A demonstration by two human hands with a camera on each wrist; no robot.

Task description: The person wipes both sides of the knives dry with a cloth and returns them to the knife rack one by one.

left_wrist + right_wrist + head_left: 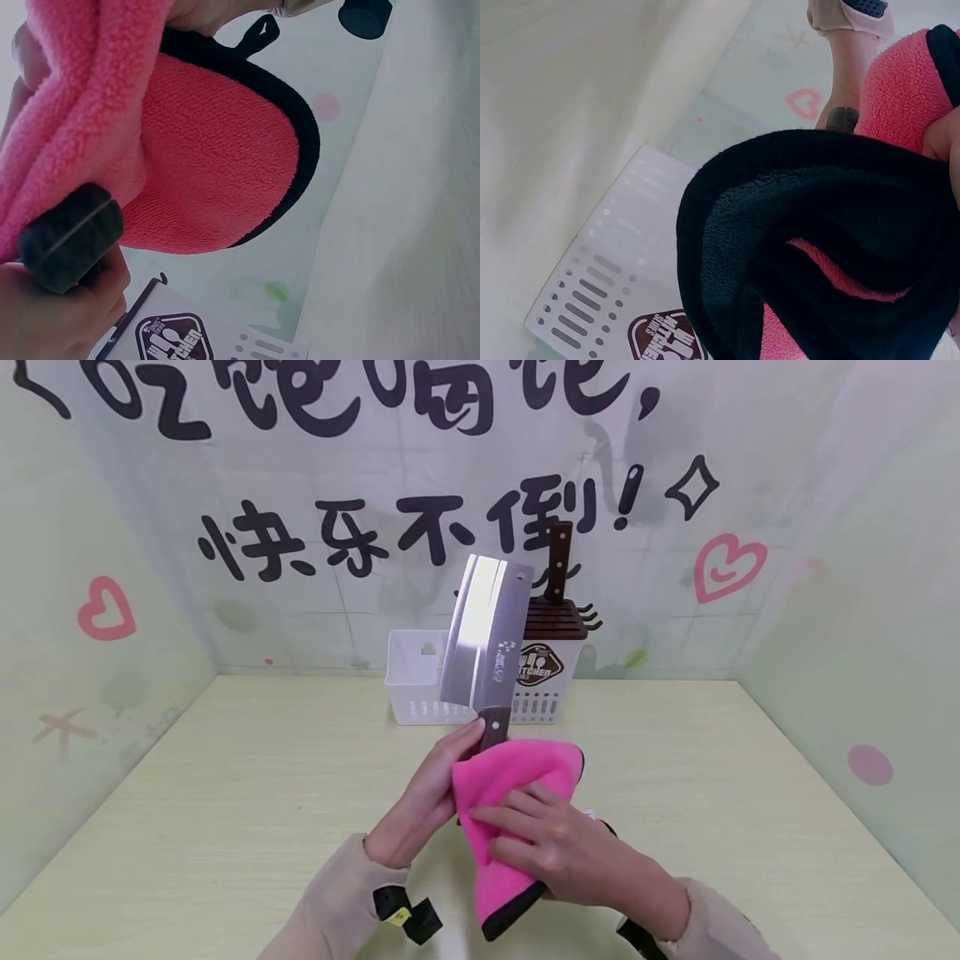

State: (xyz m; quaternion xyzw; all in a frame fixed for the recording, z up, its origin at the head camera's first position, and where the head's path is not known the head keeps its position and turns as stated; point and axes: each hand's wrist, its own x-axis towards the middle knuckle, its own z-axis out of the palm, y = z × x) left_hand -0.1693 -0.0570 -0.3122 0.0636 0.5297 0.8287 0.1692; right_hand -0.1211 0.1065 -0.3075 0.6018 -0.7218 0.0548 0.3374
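My left hand [429,789] grips the dark wooden handle of a cleaver [491,631], whose broad shiny blade points up. In the left wrist view the butt of the handle [71,236] sticks out from the fist. A pink cleaning cloth [517,762] with black edging is bunched in my right hand [562,847], its fingers bent over the fabric. The cloth lies right in front of the lower handle and hides part of it. The right wrist view shows the dark reverse side of the cloth [735,225] folded over the pink.
Behind the blade stands a white perforated utensil holder [408,693] with an open left section. Its brown slotted knife-block top [558,622] holds another knife by its blade, brown handle [558,560] up. Printed fabric walls [847,635] enclose the pale wooden table [247,793] at back and sides.
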